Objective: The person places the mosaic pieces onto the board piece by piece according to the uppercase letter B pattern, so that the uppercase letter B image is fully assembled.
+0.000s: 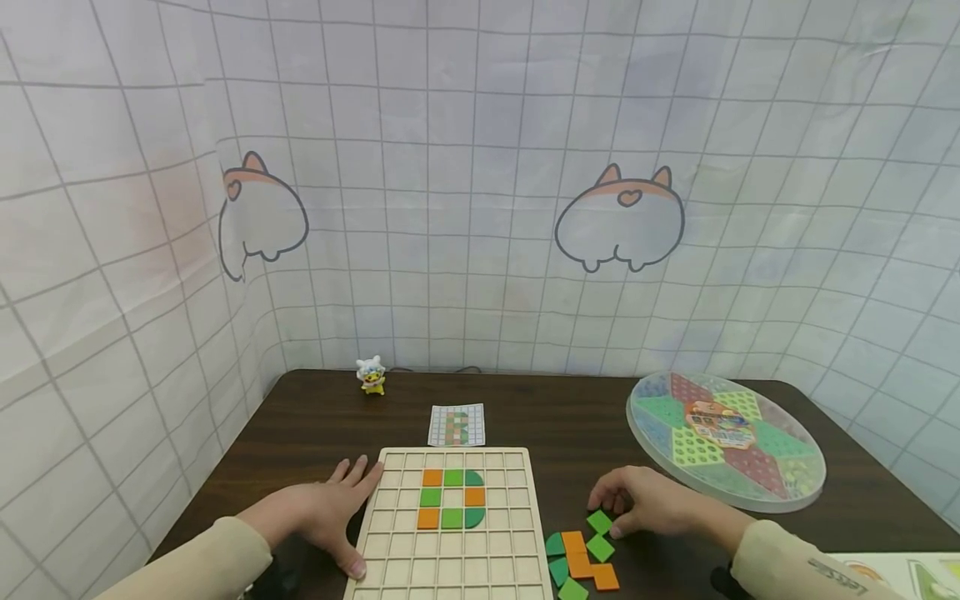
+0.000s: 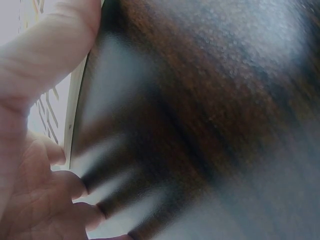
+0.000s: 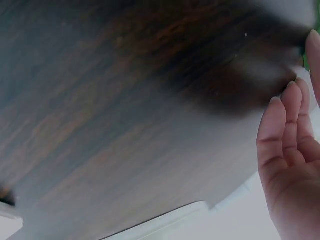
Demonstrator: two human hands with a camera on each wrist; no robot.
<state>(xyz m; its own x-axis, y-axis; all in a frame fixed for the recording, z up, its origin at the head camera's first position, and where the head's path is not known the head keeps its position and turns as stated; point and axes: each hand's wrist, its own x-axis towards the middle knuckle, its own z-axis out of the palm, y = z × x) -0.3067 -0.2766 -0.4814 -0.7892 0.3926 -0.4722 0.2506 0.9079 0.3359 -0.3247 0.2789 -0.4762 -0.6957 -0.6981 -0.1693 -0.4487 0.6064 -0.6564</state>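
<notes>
My left hand [image 1: 330, 506] lies with spread fingers along the left edge of a pale wooden grid board [image 1: 450, 573]; its thumb touches the board's side. Orange squares, green squares and dark green rounded pieces form a ring on the board. To the right of the board, my right hand [image 1: 645, 500] has its thumb and a finger at opposite edges of a green square tile [image 1: 599, 522], pinching it at table level. Another green square tile [image 1: 600, 548] lies just below. In the right wrist view the fingers [image 3: 272, 125] are bent, and only a sliver of green shows.
Loose orange tiles [image 1: 576, 557] and rounded dark green pieces [image 1: 555, 544] lie beside the board. Behind it is a pattern card [image 1: 457, 426]. A round Chinese checkers board [image 1: 727, 437] lies at the right, and a small figurine [image 1: 371, 376] stands at the back left.
</notes>
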